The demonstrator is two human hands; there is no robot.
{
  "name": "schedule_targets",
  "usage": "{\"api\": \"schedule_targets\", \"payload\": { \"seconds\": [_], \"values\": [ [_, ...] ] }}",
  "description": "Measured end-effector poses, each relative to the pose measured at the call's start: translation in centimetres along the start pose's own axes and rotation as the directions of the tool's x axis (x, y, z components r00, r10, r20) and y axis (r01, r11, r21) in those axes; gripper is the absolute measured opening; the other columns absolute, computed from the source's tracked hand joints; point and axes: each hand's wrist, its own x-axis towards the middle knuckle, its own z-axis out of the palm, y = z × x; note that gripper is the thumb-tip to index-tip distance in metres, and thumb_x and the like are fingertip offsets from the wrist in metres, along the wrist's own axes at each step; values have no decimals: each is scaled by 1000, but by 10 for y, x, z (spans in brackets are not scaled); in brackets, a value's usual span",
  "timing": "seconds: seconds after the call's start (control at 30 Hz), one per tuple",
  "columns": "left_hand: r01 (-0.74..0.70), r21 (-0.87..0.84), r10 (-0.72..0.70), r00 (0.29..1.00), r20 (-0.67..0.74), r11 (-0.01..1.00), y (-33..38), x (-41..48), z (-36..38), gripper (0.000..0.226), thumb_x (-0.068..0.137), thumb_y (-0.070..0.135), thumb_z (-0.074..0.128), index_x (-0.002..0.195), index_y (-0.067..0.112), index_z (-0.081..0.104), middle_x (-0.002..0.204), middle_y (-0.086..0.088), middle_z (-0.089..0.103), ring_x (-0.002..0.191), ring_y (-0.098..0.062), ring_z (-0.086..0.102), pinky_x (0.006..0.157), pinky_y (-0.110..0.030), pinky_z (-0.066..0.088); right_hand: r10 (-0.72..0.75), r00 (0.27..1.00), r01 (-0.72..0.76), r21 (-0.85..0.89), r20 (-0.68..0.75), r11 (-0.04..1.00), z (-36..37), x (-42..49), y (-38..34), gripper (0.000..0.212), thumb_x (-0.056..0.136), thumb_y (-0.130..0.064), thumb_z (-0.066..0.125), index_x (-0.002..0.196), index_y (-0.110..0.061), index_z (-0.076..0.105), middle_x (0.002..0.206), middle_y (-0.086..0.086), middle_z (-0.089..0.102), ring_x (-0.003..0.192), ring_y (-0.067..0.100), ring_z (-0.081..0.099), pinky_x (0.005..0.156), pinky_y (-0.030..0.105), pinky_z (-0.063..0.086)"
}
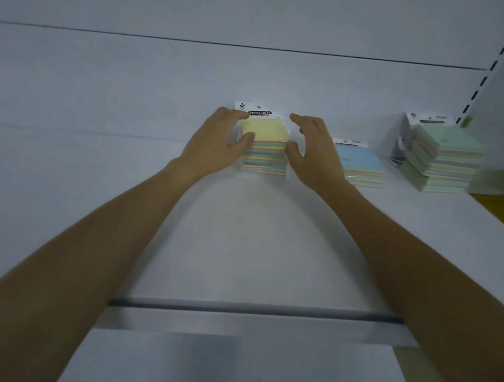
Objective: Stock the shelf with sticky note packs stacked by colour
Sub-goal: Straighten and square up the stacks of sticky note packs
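Near the centre of the frame, a little above the middle, the yellow-topped stack (266, 147) of sticky note packs stands on the white shelf (238, 237), close to the back panel (131, 78). The left hand (215, 144) rests against the stack's left side, thumb laid on the top pack's front edge and fingers curled over its far left corner, a loose hold rather than a firm pinch. The right hand (310, 153) is spread, fingers apart, just beside the stack's right side; whether it touches cannot be told.

Each pack looks light and fairly stiff, a block of paper in glossy film with a card hang tab at the back. The film is probably slippery, so packs may slide over one another; squaring the pile from both sides, palms against the paper edges rather than the tab, seems the safest hold.

Right of centre sits the blue-topped stack (361, 166), lower, and farther right the green-topped stack (441, 158), taller and slightly uneven. The shelf surface is smooth and bare on the left; the lighting is dim. A slotted upright (498, 60) runs up the upper right corner.
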Motion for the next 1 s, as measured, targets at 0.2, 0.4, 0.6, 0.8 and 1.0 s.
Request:
{"api": "schedule_targets", "payload": {
  "seconds": [0.2,0.4,0.6,0.8,1.0],
  "values": [
    [244,-305,-295,946,-133,921,6,-14,20,38,95,23,32,129,12,46,126,-13,50,115,-23,48,84,-19,31,10,1000,-9,35,-26,999,8,-12,7,54,78,-27,42,130,-12,48,128,9,51,115,23,53,96,38,42],
    [104,-143,-115,991,-69,984,1,-17,20,53,81,39,39,129,17,46,119,-11,53,105,-21,55,84,-32,45,-53,998,52,-24,-44,998,13,-11,7,41,86,-17,55,125,-8,54,128,11,54,117,19,52,75,5,21],
    [52,-186,-70,994,-88,981,1,-14,21,46,85,35,48,123,9,53,114,-14,62,102,-26,60,92,-35,50,-39,999,41,66,-35,997,15,-7,11,33,87,-8,56,120,-5,58,122,14,57,108,24,58,75,-7,25],
    [78,-345,-88,996,-13,935,-1,-17,15,36,89,16,58,124,10,52,124,-8,58,99,-13,55,74,6,41,-8,1000,12,160,-29,987,15,-9,7,31,87,-6,55,118,-6,60,120,13,57,104,23,59,79,-9,27],
    [29,-274,-34,999,-13,961,1,-18,14,33,89,12,56,122,13,54,119,-5,60,98,-12,53,80,2,40,111,994,-96,341,-24,935,14,-7,4,29,90,-5,51,117,-6,61,122,15,58,94,18,60,72,-4,39]
  ]
}}
